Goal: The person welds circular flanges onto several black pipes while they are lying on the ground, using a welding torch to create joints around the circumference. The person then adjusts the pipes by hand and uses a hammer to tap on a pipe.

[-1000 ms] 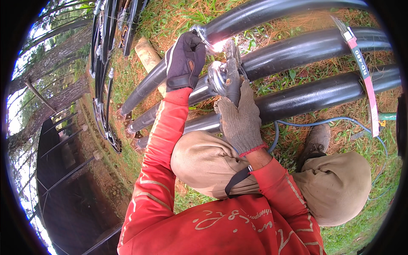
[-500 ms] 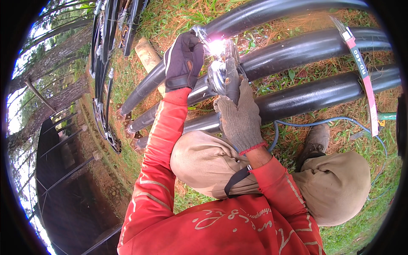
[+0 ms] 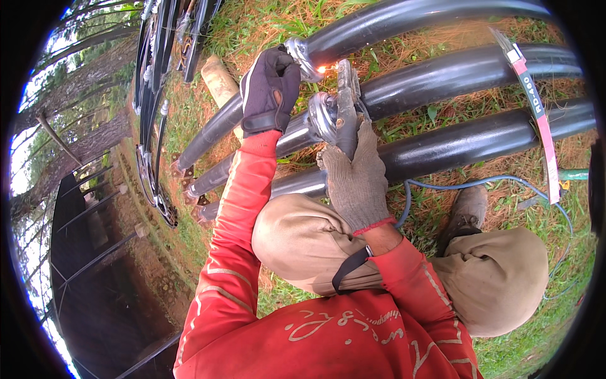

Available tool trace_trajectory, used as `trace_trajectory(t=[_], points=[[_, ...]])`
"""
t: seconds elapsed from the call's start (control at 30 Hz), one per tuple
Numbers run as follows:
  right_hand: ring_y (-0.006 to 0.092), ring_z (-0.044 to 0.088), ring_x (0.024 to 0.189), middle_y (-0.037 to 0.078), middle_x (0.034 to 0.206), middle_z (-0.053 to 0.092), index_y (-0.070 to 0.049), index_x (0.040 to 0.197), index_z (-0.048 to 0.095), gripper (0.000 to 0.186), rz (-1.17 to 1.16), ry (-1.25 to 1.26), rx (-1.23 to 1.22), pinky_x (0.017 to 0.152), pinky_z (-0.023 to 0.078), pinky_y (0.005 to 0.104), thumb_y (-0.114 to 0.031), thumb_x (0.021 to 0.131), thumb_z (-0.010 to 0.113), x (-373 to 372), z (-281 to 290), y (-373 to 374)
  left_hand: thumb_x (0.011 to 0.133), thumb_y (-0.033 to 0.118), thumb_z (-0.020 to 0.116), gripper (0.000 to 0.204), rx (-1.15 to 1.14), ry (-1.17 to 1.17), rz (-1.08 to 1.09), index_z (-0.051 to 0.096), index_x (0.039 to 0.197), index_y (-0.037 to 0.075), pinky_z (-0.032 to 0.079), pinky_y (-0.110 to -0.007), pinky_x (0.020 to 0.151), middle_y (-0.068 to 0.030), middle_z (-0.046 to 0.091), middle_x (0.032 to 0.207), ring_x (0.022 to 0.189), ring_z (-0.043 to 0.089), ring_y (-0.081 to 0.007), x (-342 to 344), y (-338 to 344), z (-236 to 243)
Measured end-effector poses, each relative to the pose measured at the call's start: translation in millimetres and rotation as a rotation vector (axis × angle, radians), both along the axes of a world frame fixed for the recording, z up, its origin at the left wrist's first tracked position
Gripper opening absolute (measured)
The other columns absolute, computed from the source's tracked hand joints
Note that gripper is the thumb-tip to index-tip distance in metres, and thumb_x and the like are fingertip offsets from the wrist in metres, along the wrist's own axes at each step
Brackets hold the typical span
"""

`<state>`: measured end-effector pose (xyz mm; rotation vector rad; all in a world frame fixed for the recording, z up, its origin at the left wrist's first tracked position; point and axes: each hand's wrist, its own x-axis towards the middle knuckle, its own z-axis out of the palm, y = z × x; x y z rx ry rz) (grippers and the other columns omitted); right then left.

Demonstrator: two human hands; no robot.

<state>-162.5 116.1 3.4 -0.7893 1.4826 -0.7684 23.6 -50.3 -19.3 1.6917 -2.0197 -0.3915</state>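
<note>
My right hand, in a brown knit glove, is wrapped round the handle of a welding electrode holder with dark, worn jaws. The jaws stand beside a shiny metal collar on the farthest black pipe, where a small orange glow and sparks show. My left hand, in a black glove, is closed right against that collar's left side. What its fingers grip, if anything, is hidden. A second shiny collar sits on the middle black pipe, just left of the holder.
A nearer black pipe runs alongside. Across the pipes at right lies a long pink and grey packet with rod ends showing. A blue cable loops over the grass. A wooden log lies under the pipes; several black tubes stand at upper left.
The bright white-pink arc at the far collar has gone, leaving a small orange glow. Both hands stay almost where they were.
</note>
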Motion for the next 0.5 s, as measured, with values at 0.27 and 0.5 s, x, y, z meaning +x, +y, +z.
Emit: trace_trajectory(t=[0.27, 0.5], points=[[0.0562, 0.064, 0.141, 0.040, 0.158, 0.058, 0.006, 0.173, 0.028, 0.089, -0.038, -0.012, -0.087, 0.118, 0.051, 0.0594, -0.037, 0.107, 0.069, 2.7, -7.8, -0.1, 0.098, 0.014, 0.079, 0.017, 0.033, 0.096, 0.032, 0.075, 0.110, 0.003, 0.062, -0.034, 0.084, -0.0096, 0.083, 0.092, 0.083, 0.078, -0.0165, 0.6, -0.2, -3.0], [0.0574, 0.064, 0.139, 0.039, 0.157, 0.059, 0.004, 0.174, 0.029, 0.089, 0.016, -0.005, -0.056, 0.117, 0.052, 0.0609, -0.038, 0.107, 0.069, 2.4, -9.3, -1.4, 0.098, 0.013, 0.080, 0.016, 0.020, 0.125, 0.008, 0.075, 0.110, 0.003, 0.061, -0.032, 0.083, -0.0084, 0.082, 0.091, 0.082, 0.075, -0.0131, 4.9, -1.6, -7.3]])
